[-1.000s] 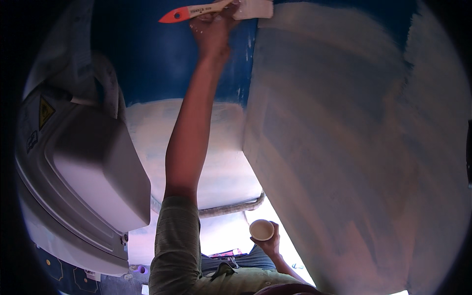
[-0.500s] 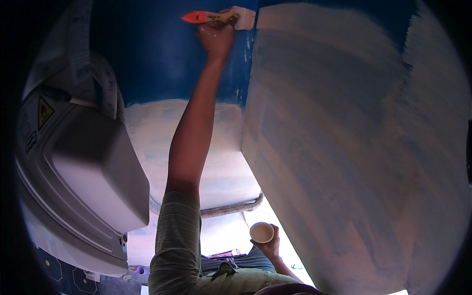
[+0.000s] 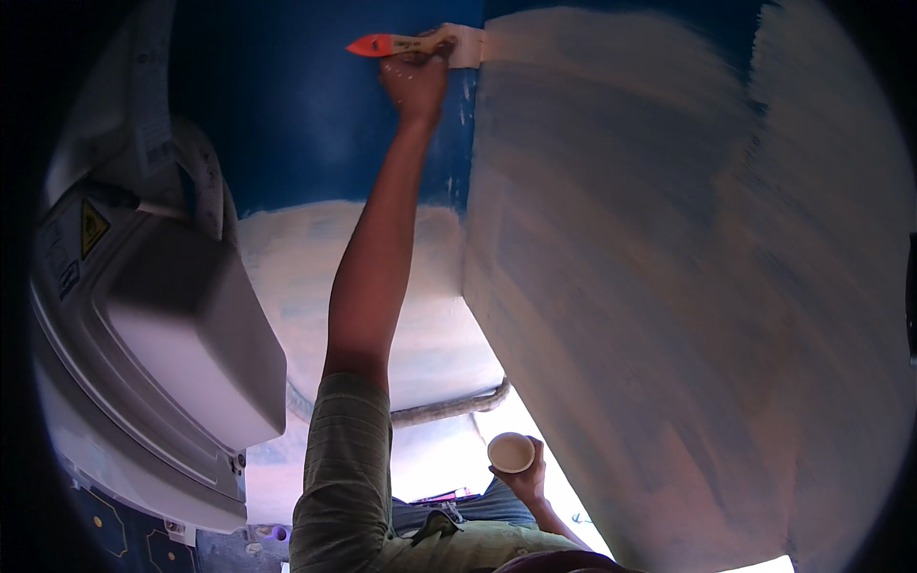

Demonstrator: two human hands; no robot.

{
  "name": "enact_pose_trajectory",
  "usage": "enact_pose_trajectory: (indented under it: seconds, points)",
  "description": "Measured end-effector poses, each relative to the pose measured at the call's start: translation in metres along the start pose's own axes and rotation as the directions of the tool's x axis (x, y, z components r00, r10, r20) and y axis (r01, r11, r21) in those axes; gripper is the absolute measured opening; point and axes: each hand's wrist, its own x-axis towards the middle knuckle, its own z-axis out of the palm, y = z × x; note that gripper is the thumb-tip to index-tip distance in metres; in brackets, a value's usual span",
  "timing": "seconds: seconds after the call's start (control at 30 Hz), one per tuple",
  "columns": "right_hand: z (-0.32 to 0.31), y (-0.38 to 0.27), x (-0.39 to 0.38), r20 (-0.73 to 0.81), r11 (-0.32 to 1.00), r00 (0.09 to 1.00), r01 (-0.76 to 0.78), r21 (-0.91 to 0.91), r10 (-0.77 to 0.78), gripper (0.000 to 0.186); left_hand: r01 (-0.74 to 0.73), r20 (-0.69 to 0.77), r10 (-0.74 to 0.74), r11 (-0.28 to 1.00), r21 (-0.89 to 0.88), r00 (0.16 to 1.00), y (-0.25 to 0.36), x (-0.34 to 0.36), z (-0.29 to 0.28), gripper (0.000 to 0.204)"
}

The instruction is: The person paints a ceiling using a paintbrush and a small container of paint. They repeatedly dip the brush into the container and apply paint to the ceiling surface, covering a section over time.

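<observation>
My left hand (image 3: pixel 417 88), spotted with pale paint, reaches high up with closed fingers round a flat paintbrush (image 3: pixel 409 44). Its orange-tipped handle points left, and the pale, paint-covered bristles meet the wall corner, where the blue wall (image 3: pixel 315 105) joins a wall coated in thin cream paint (image 3: pixel 611 229). Lower down, close to my body, my right hand (image 3: pixel 531 484) grips a cup (image 3: pixel 511 453) from its side. The cup's round mouth faces up, with a pale inside; how full it is I cannot tell.
A bulky white appliance (image 3: pixel 191 334) with a yellow warning label fills the left side, pipes rising behind it. Below the blue area lies a cream-painted stretch (image 3: pixel 296 258). A grey pipe (image 3: pixel 449 412) runs across low on the wall. Dark patterned panels (image 3: pixel 110 525) show at bottom left.
The brush and my left hand have shifted slightly down along the corner, bristles still at it. The whole view has moved a little. My right hand keeps the cup in nearly the same place.
</observation>
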Motion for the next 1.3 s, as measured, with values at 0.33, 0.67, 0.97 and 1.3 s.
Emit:
enact_pose_trajectory:
  seconds: [0.33,0.67,0.97,1.3]
  points:
    - [0.003,0.012,-0.007,-0.063,0.996,0.995,0.084,0.022,-0.082,0.086,0.062,0.226,0.008,0.952,-0.301,0.974,0.215,-0.104,0.027,0.027]
    - [-0.004,0.022,-0.002,-0.160,1.000,0.987,0.031,-0.001,-0.031,0.086,0.411,0.523,-0.003,0.624,-0.665,0.852,0.240,-0.095,0.049,0.031]
    - [-0.001,0.006,-0.007,-0.097,1.000,0.995,-0.009,0.024,0.011,0.088,0.356,0.136,-0.329,0.853,-0.382,0.934,0.039,-0.006,-0.018,0.031]
    - [0.013,0.025,-0.007,-0.144,0.999,0.989,0.033,-0.016,-0.035,0.091,0.058,0.034,-0.053,0.986,-0.156,0.998,0.038,-0.006,0.000,0.018]
